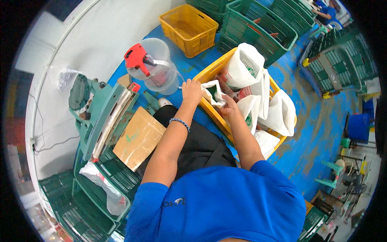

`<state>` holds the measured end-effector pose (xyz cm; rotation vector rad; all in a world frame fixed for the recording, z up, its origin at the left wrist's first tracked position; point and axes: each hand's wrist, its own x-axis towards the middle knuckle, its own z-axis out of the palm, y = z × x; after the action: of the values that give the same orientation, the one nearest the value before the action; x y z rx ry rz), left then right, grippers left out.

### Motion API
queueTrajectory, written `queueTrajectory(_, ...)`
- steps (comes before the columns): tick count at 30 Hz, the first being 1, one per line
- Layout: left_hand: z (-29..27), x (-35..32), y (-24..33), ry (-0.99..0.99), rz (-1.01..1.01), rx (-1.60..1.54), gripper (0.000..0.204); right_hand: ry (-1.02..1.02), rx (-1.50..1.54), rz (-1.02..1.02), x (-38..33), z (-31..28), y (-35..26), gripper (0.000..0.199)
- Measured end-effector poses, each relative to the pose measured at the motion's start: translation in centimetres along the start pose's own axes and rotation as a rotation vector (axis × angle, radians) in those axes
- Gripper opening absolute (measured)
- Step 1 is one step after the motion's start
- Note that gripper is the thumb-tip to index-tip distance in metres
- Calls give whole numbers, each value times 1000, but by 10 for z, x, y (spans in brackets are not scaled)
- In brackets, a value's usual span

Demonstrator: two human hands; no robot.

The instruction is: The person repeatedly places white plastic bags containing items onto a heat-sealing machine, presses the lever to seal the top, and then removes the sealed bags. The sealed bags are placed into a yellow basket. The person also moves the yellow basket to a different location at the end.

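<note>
Well, a white bag (219, 96) gapes in the yellow crate (218, 119), rumpled, green inside; fingers of the right hand (229, 106) hold its rim, the left hand (192, 92) curls beside it, grip unclear.

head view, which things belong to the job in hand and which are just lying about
Seemingly in use:
small white sack between left hand and right hand
yellow crate
other white sacks in that crate

Probably just lying about:
red handheld tool
clear plastic container
cardboard box
second yellow crate
green crates
</note>
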<state>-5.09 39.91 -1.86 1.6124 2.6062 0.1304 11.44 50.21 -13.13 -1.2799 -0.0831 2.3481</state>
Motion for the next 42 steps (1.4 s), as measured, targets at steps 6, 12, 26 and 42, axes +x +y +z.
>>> queueTrajectory(6, -24, -8, -17, 120, -99, -760, 18, -170, -367, -72, -101, 66, -17, 49)
queueTrajectory(12, -174, -64, -77, -36, -221, -2283, 13, -798, -405, -224, -226, 159, -32, 51)
queueTrajectory(26, -380, -249, -129, 509, 482, -2479, 11, -1722, 38, 683, -322, 292, 83, 65)
queueTrajectory(42, -377, -394, -201, 518, -523, -536, 18, -1075, -1402, -995, -331, 361, 136, 9)
